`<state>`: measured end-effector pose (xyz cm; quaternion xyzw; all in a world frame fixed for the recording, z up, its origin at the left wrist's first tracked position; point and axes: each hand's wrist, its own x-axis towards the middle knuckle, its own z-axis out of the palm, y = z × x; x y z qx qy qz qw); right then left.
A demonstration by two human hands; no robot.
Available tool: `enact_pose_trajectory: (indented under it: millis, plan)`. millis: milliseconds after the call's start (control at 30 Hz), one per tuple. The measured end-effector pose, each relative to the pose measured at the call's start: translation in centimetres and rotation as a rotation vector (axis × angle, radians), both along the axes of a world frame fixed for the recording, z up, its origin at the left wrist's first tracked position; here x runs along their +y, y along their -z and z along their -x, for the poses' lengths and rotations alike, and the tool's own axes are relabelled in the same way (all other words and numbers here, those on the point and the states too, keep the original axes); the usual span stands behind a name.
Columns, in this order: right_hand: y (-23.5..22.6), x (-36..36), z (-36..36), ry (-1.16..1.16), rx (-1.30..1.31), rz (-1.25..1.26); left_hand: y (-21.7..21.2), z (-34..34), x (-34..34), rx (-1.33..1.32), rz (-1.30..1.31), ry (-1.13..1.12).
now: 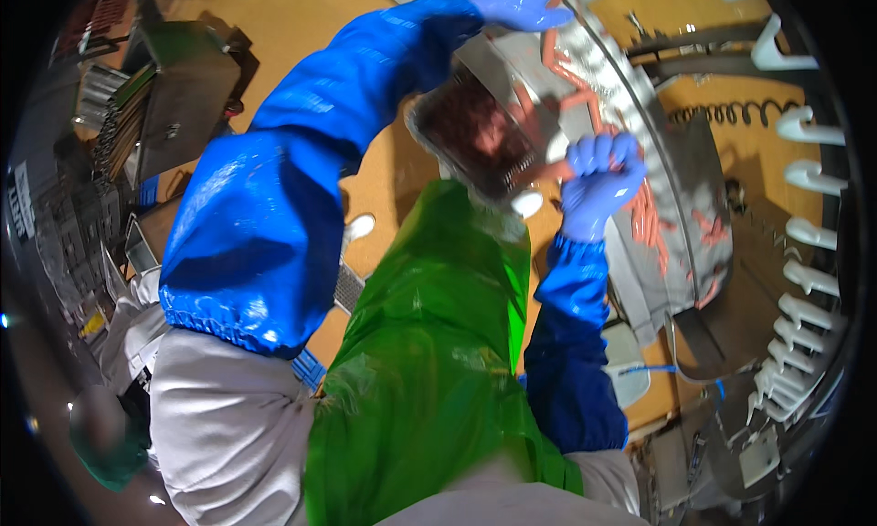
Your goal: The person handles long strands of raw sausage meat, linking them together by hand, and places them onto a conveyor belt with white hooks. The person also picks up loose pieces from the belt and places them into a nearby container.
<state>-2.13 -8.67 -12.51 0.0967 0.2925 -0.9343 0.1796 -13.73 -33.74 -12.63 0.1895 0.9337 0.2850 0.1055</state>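
A string of linked sausages (pixel 554 60) runs across the grey metal table between my two gloved hands. At the far edge of the view, my left hand (pixel 521 3) is closed at the string's upper end, its fingertips partly hiding the links. My right hand (pixel 598 181) is in a fist around the sausages, and one link sticks out of its left side. More pinkish sausages (pixel 647 225) lie on the table (pixel 630 275) just right of that fist. Left of it is a tub (pixel 422 129) with a dark red mass inside, blurred.
White hooks (pixel 808 177) line the right side in a curved row. A coiled black cable (pixel 731 113) stretches behind the table. On the left are a metal cabinet (pixel 183 97) and another person in white (pixel 123 334). A green apron (pixel 420 343) covers my front.
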Motion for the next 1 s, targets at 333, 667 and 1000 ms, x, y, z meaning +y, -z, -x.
enact_pose_trajectory:
  millis: [333,667,1000]
  plan:
    - [2.8,3.0,1.2,0.078,0.035,0.357,5.5,-16.1,8.6,-0.329,-0.432,0.111]
    - [2.4,2.9,-2.4,-1.002,0.510,-0.943,2.3,-16.1,7.4,-0.161,0.140,0.316]
    - [3.4,1.7,-3.7,-0.792,0.595,-1.099,3.6,-14.4,6.7,-0.038,0.090,0.293]
